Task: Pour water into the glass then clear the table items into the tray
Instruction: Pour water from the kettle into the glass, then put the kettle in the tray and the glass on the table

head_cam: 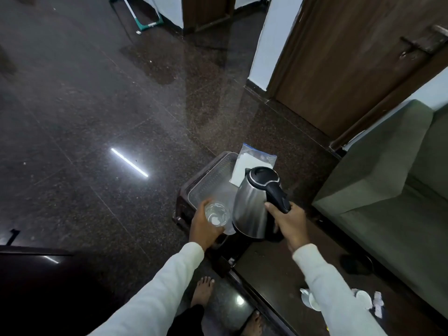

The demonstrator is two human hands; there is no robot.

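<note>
My left hand (202, 226) wraps a clear glass (217, 214) that holds some water, at the near end of the clear plastic tray (211, 177). A steel kettle (252, 204) with a black lid stands upright just right of the glass. My right hand (289, 225) grips its black handle (278, 195). The spout faces away from me, toward the far end of the tray. A white paper in a clear bag (252, 161) lies at the tray's far right corner. White cups (309, 299) and small packets (377, 304) lie on the dark table (274, 263) near my right sleeve.
The tray rests on a small dark stool at the table's far end. A grey-green sofa (392, 185) runs along the right. A wooden door (351, 57) stands behind. Dark glossy floor spreads to the left. My bare feet show below the table edge.
</note>
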